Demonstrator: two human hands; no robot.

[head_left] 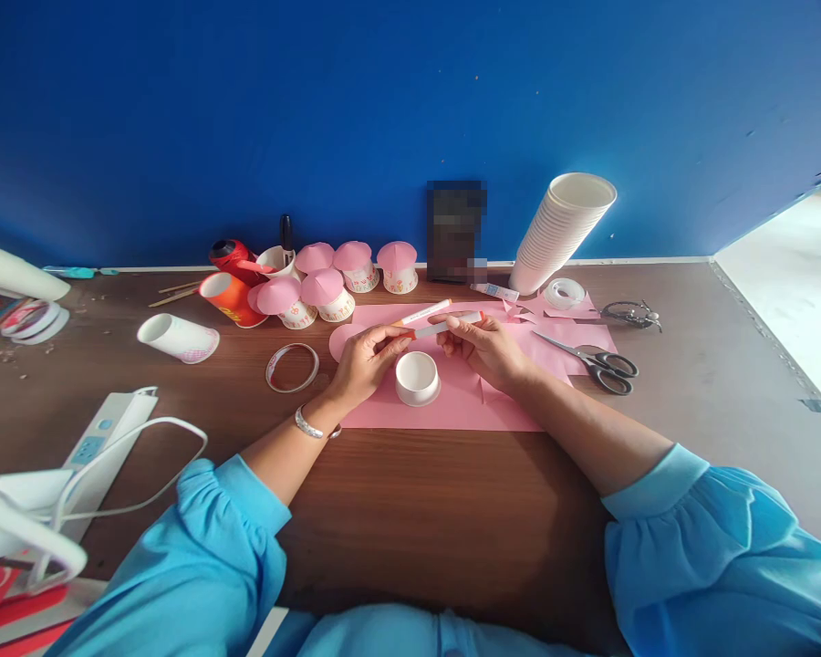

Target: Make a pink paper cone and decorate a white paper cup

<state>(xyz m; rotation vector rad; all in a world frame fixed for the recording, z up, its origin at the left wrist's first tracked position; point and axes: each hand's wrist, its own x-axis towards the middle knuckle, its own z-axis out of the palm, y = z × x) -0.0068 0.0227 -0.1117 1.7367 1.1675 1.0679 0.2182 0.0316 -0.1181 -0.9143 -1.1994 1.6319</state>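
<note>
Pen (430, 330), one: centre of frame, held above the pink paper (383, 418). Left hand (368, 365): fingers pinching its orange end. Right hand (491, 350): fingers closed on the barrel. Step, as I judge it from here: uncapping or recapping; the next move calls for a firm grip at each end. Cup (417, 383), one: just below the pen in frame. Second pen (420, 313): just above it. Scissors (592, 360): right of centre. Worktop (452, 511): brown, lower centre.
</note>
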